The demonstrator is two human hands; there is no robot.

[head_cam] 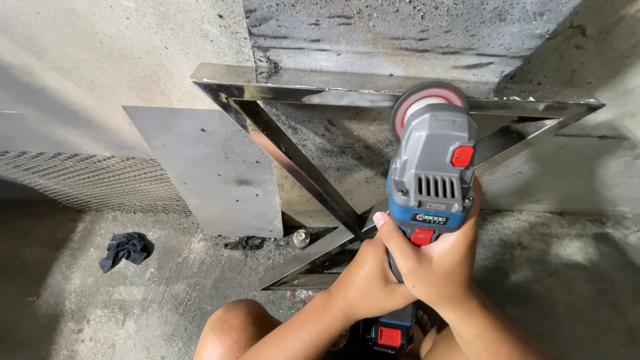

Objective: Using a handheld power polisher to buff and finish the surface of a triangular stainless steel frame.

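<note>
A grey and blue cordless angle grinder (432, 167) with red buttons points away from me, its red-backed round disc (427, 101) resting against the top bar of a shiny steel frame (293, 160). My right hand (437, 263) wraps the grinder's body just below the blue band, thumb across the front. My left hand (363, 277) is clasped around the handle beneath and beside it. The frame has crossing diagonal bars and leans against a dark, spattered wall. My bare knee (233, 330) shows at the bottom.
A grey metal sheet (207, 173) leans on the wall left of the frame. A wire mesh panel (87, 180) lies further left. A dark rag (125, 249) sits on the concrete floor, and a small round object (301, 237) lies under the frame.
</note>
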